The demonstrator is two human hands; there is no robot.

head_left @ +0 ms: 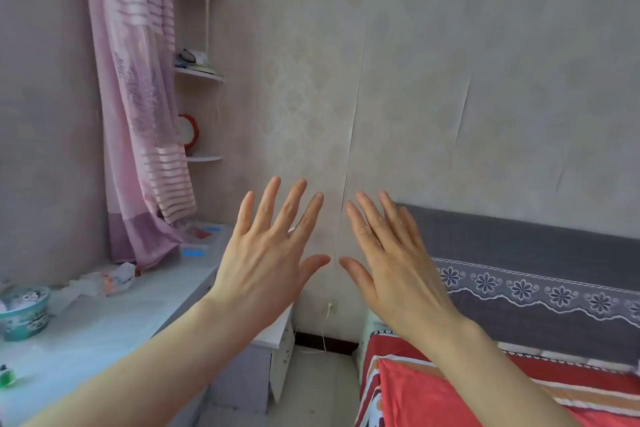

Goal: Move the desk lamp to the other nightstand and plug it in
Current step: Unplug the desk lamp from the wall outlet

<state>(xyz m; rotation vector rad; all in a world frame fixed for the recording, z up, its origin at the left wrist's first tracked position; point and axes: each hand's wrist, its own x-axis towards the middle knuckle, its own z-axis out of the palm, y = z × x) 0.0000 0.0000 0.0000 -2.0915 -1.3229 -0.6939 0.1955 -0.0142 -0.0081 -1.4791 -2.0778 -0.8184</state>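
My left hand [266, 253] and my right hand [394, 260] are held up side by side in front of me, palms away, fingers spread, nothing in either. No desk lamp shows in this view. Low on the wall between the hands sits a wall socket [332, 307] with a white plug in it, and a thin white cord [322, 336] hangs from it to the floor. A white desk [104, 326] runs along the left, partly hidden by my left forearm.
A bed with a grey headboard [519, 239] and red bedding [450, 395] fills the right. On the desk stand a teal tub [24, 312], crumpled wrappers [104, 282] and a clear box [195, 250]. A pink curtain [138, 107] and corner shelves [201, 73] are at left.
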